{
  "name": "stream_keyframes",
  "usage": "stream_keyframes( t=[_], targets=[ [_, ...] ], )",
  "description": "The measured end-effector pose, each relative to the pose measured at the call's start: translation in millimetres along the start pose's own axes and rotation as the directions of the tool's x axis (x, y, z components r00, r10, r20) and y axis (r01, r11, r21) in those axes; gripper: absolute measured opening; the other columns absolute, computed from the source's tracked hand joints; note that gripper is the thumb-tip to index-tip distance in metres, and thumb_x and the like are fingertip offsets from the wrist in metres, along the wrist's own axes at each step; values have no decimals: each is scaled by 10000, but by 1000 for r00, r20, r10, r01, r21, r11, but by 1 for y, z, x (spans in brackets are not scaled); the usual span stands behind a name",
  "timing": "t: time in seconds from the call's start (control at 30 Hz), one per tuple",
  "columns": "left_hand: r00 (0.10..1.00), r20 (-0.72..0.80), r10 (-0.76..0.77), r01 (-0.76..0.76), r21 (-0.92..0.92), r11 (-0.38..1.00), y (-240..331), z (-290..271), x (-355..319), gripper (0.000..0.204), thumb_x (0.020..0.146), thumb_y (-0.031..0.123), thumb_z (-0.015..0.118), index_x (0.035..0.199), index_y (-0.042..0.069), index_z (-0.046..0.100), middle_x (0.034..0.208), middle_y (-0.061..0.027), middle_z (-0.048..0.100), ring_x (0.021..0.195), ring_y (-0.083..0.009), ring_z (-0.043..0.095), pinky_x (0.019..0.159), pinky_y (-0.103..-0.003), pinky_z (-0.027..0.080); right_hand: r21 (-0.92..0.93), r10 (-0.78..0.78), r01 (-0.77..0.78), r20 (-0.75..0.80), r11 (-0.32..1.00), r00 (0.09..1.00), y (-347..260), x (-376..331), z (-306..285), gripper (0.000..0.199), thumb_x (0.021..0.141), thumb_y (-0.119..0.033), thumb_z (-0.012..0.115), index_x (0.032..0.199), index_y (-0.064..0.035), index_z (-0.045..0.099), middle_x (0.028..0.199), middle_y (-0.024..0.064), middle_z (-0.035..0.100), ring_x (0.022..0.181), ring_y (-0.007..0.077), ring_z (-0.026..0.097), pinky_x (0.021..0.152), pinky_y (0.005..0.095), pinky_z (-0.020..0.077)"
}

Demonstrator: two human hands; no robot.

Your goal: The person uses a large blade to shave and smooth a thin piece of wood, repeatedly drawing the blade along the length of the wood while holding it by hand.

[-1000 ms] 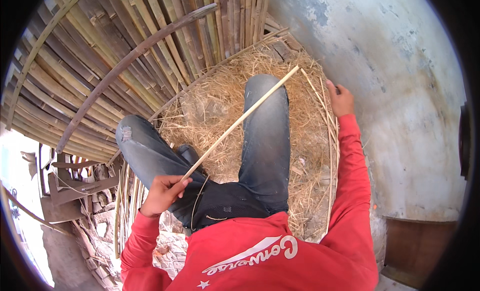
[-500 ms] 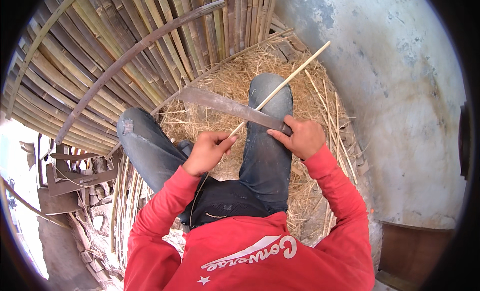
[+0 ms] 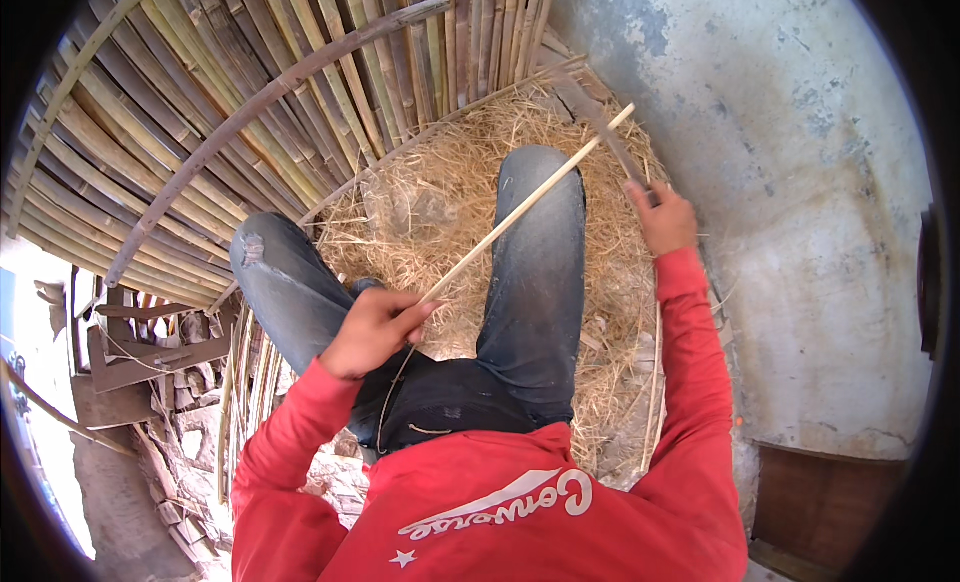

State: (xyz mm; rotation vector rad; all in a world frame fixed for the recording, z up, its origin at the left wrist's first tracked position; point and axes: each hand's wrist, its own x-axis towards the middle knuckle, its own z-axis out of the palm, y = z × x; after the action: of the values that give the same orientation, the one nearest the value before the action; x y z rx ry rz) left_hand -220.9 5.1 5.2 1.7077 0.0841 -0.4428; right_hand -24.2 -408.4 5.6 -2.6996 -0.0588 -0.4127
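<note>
My left hand (image 3: 378, 330) pinches the near end of a pale, thin bamboo strip (image 3: 520, 211). The strip slants up and to the right across my right thigh. Wrapped round the handle of a machete, my right hand (image 3: 664, 220) is out to the right, beyond my right knee. The machete's blade (image 3: 628, 160) is smeared by motion and points away and to the left. It lies near or across the strip's far end; whether they touch I cannot tell.
A slatted bamboo panel (image 3: 270, 132) leans at the upper left. Pale shavings (image 3: 440, 162) cover the ground between and around my legs. A grey plastered wall (image 3: 800, 212) rises on the right. Long thin strips (image 3: 240, 402) lie at the left, near stones and wooden pieces.
The machete has swung from across the strip's middle toward its far end, my right hand moving right and away. My left hand has drawn the strip back, nearer and leftward.
</note>
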Motion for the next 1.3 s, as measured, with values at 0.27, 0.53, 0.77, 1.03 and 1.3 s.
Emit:
stream_keyframes(
  t=[0.27, 0.53, 0.77, 1.03, 1.3],
  targets=[
    [995, -9, -101, 100, -87, 991, -13, -11, -18, 275, 1068, 185, 656, 1194, -35, 762, 679, 33, 595, 486, -4, 430, 445, -200, 312, 420, 231, -209, -2, 883, 973, 61, 18, 18, 615, 1024, -592, 623, 810, -20, 693, 661, 69, 602, 539, 161, 562, 529, 358, 431],
    [998, -40, 41, -40, 22, 999, -8, -5, 6, 270, 1066, 198, 664, 1121, -44, 770, 692, 37, 600, 600, -18, 492, 546, -229, 396, 751, 105, -502, 510, 430, 854, -46, -11, -18, 465, 1025, -512, 672, 901, -64, 656, 648, 2, 581, 464, 96, 546, 403, 256, 424],
    [985, -100, 142, -133, 89, 987, -30, -10, 9, 282, 1064, 165, 665, 1210, -61, 750, 707, 25, 603, 667, -36, 553, 601, -231, 448, 710, 32, -580, 622, 399, 783, -34, -13, -14, 380, 1024, -419, 697, 1044, -40, 672, 670, 30, 603, 448, 118, 564, 423, 277, 481],
    [981, -81, 174, -161, 140, 977, -27, -8, 18, 281, 1065, 202, 663, 1054, -63, 756, 667, 18, 610, 626, -40, 542, 570, -258, 450, 741, 115, -499, 506, 449, 855, -57, -27, -6, 372, 1054, -431, 646, 1111, -65, 613, 640, 13, 560, 426, 105, 504, 390, 282, 422],
    [1000, 8, 1, 0, -9, 1000, -23, -14, 22, 304, 1094, 234, 628, 1229, -5, 758, 664, 41, 574, 508, -12, 432, 474, -212, 329, 663, 48, -642, 680, 385, 731, -71, -43, -21, 383, 1077, -486, 574, 1069, -103, 594, 641, -4, 517, 426, 86, 445, 400, 278, 399]
  ],
)
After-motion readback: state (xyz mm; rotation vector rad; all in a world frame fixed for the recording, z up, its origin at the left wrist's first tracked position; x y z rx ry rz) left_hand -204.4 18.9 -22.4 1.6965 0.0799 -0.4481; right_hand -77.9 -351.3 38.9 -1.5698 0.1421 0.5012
